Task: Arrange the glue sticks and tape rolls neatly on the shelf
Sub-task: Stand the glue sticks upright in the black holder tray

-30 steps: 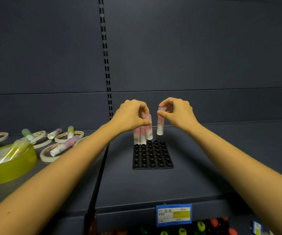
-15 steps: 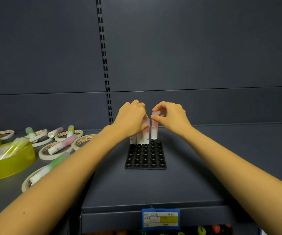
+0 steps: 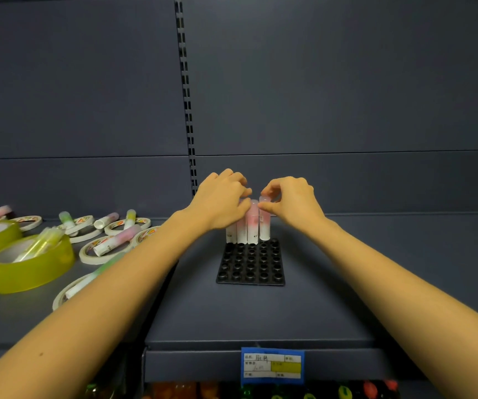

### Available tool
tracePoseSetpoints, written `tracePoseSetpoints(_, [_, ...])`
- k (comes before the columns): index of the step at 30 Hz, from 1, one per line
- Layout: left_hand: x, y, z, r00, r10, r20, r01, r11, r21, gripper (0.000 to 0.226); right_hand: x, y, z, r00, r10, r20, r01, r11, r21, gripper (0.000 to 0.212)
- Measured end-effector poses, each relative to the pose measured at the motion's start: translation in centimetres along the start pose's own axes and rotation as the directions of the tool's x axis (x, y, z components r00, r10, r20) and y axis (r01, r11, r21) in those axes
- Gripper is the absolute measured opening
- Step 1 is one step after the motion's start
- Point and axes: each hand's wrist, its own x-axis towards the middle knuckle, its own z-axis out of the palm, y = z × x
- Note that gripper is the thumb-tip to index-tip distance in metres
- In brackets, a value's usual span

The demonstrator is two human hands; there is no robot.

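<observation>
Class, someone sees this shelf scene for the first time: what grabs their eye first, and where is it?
Both hands meet mid-shelf: the left hand and right hand pinch upright pink glue sticks along the back row of a black holder tray. On the left, yellow tape rolls lie scattered.

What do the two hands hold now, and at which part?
The right hand pinches the cap end of a pink glue stick standing in the black tray. The left hand grips the tops of neighbouring sticks.
</observation>
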Motion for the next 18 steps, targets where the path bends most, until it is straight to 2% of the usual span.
tracePoseSetpoints(5, [-0.8, -1.7, -1.4, 0.982, -0.113, -0.150, 0.104, 0.992, -0.068, 0.037, 0.0, -0.2, -0.1, 0.999, 0.032, 0.013, -0.031, 0.999, -0.010, 0.022])
tracePoseSetpoints(8, [-1.7, -2.8, -1.9, 0.973, -0.170, -0.159, 0.160, 0.985, -0.072, 0.037, -0.3, -0.4, -0.1, 0.999, 0.027, 0.046, -0.024, 0.999, -0.048, 0.021])
tracePoseSetpoints(12, [-3.3, -4.1, -2.3, 0.957, -0.246, -0.152, 0.237, 0.968, -0.078, 0.034, -0.5, -0.9, -0.6, 0.998, -0.003, 0.060, 0.014, 0.983, -0.184, 0.023])
tracePoseSetpoints(18, [-7.0, -6.6, -2.9, 0.915, -0.383, -0.126, 0.367, 0.920, -0.136, 0.028, 0.0, -2.0, -1.7, 0.990, -0.060, 0.127, 0.105, 0.918, -0.383, 0.047])
